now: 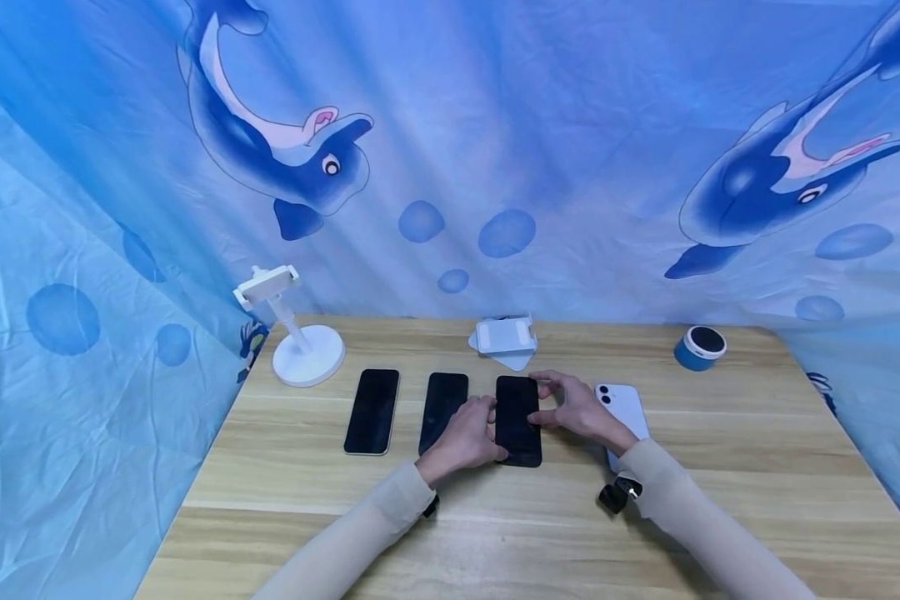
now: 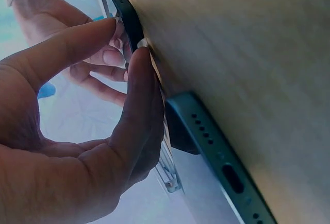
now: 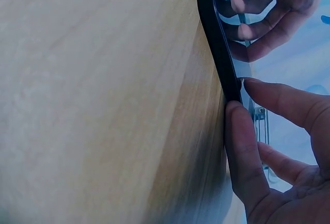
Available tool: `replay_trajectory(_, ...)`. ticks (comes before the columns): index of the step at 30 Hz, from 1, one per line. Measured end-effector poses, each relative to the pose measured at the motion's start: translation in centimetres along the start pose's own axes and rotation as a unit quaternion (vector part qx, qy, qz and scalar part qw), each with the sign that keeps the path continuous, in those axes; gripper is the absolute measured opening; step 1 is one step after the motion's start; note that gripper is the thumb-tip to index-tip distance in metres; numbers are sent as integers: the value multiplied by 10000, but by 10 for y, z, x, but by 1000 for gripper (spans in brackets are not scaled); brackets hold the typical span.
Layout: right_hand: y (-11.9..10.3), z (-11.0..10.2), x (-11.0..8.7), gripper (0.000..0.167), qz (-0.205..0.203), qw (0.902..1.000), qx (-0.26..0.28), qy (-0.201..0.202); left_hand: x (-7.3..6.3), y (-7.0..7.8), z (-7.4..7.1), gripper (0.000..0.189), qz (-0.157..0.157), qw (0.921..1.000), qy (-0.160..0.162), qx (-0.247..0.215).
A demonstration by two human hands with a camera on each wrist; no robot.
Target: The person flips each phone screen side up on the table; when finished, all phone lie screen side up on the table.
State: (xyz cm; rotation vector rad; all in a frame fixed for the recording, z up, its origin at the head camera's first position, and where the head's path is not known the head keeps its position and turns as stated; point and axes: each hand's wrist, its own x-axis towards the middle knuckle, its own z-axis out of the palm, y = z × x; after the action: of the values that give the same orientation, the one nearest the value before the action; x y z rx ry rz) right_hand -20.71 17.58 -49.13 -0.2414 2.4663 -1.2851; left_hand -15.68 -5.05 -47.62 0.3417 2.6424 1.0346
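In the head view a black smartphone (image 1: 517, 417) lies screen up at the middle of the wooden table, between both hands. My left hand (image 1: 461, 437) grips its left side, with the thumb at the lower left corner. My right hand (image 1: 573, 407) pinches the right edge, thumb over the screen's margin. The right wrist view shows that thumb above and a finger (image 3: 242, 141) low against the phone's dark side (image 3: 219, 44). A second black phone (image 1: 442, 402) is partly covered by my left hand; its port end (image 2: 227, 167) is close in the left wrist view.
Farther left lies another black phone (image 1: 372, 412), with a white phone stand (image 1: 309, 357) behind it. A white phone (image 1: 622, 407), camera side up, is partly under my right forearm. A white folded stand (image 1: 504, 336) and a small blue speaker (image 1: 696, 354) are at the back.
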Motion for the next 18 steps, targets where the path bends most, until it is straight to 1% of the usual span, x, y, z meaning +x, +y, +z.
replay_trajectory(5,0,-2,-3,76,-76,9997,-238,-6,0,-2,1,84,13,9998,-24,-182)
replay_trajectory(8,-1,-4,-6,76,-96,9999,42,-129,0,-2,1,89,66,9997,-4,-239)
replay_trajectory(12,-3,-8,-12,76,-164,9980,482,-386,-1,-1,0,92,117,9997,51,-217)
replay_trajectory(15,-3,-9,-17,75,-228,9973,511,-485,-1,1,0,88,231,9994,239,-70)
replay_trajectory(18,-2,-9,-21,75,-263,9966,553,-557,-1,6,0,81,430,9975,559,89)
